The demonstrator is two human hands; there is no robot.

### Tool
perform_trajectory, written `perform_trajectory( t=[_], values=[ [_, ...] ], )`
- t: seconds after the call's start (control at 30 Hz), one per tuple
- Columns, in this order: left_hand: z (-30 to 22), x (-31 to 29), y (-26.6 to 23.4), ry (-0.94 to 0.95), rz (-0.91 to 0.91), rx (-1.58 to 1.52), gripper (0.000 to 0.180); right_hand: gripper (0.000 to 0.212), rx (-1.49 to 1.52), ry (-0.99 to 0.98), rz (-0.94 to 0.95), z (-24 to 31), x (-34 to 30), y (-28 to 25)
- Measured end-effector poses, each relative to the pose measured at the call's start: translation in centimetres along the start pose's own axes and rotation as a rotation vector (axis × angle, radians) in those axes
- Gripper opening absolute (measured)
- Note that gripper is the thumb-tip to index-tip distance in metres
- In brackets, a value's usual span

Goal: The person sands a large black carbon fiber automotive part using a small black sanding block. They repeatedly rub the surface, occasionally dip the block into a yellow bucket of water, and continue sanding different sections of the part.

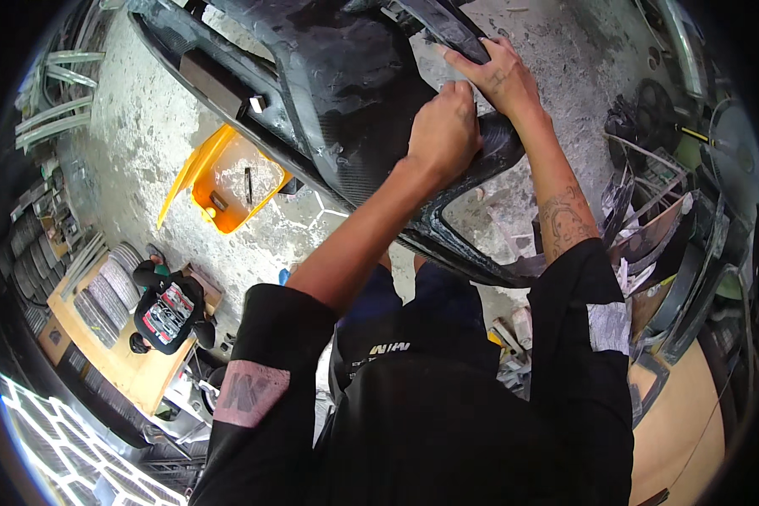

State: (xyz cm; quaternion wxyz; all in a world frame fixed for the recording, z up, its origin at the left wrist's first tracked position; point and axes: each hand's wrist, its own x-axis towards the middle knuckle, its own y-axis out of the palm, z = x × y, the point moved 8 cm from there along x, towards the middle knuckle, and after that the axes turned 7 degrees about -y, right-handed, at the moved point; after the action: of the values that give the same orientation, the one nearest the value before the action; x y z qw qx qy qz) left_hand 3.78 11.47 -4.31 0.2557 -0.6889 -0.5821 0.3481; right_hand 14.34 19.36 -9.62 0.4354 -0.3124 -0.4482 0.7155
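A large black car bumper (346, 76) with dull, scuffed patches and some carbon-weave pattern spans the upper middle, in front of my body. My left hand (447, 126) is closed in a fist against its surface, near a curved opening at the right; whatever the fingers hold is hidden under them. Just beyond it, my right hand (506, 80) grips a narrow black bar of the bumper, thumb on the near side and fingers over the top.
Left of the bumper, an open yellow box (228, 221) holds a few small items. A dark block (213, 82) rests on the bumper. A co-worker (170, 310) bends at a wooden table (114, 354) lower left. Scrap black parts (649, 211) pile up at the right.
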Motion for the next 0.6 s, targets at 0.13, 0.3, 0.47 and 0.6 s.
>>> perform_trajectory(
  t=[0.13, 0.3, 0.47, 0.6],
  values=[
    [1.1, -4.4, -2.9, -0.038, -0.019, -0.377, 0.021, 0.069, 0.152, 0.204, -0.068, -2.0, -0.7, -0.5],
    [0.1, 0.2, -0.7, 0.025, -0.079, -0.43, 0.017, 0.078, -0.111, -0.401, -0.084, 1.4, 0.0, -0.7],
    [-0.5, -2.3, -1.5, 0.025, 0.028, -0.493, 0.019, 0.081, -0.234, -0.371, -0.06, 0.3, -0.8, 0.0],
    [0.4, 0.0, -0.1, 0.02, -0.049, -0.458, 0.021, 0.076, -0.106, -0.34, 0.023, 0.7, -0.2, 0.5]
  ],
)
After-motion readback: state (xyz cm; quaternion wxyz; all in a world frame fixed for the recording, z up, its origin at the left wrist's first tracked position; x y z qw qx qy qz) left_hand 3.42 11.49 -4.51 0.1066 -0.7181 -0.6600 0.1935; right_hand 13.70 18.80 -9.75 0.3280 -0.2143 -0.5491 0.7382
